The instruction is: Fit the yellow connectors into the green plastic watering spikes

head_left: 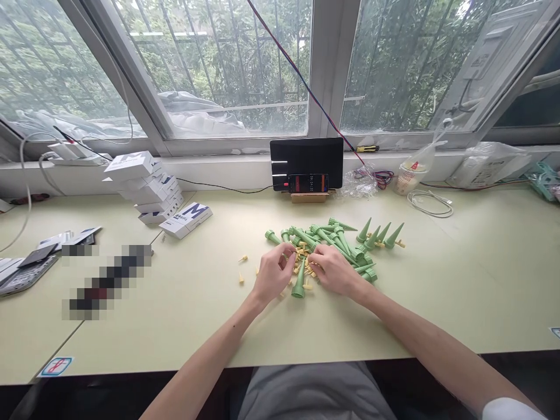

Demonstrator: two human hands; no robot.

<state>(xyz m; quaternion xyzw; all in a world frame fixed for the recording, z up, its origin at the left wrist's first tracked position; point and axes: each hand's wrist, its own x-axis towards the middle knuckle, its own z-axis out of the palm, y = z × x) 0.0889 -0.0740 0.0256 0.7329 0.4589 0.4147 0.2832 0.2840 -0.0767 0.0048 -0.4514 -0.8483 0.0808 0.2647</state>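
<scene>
Several green plastic cone spikes (321,233) with ribbed caps lie in a heap in front of me. Small yellow plastic valve pieces (303,252) are scattered among and in front of them. My left hand (275,273) is at the left of the yellow pieces, thumb and fingers bent together; what they hold, if anything, is hidden. My right hand (336,269) is at their right side with its fingers curled down among them, its fingertips partly covered. Between the hands, one green spike (299,282) stands with its tip pointing away. Several spikes (378,235) stand at the right with yellow pieces near their bases.
White boxes (151,186) are stacked at the back left, with one box (186,220) in front. A phone (308,183) leans against a black panel (306,154) by the window. A cup (410,177) and a white cable (431,204) are at the back right.
</scene>
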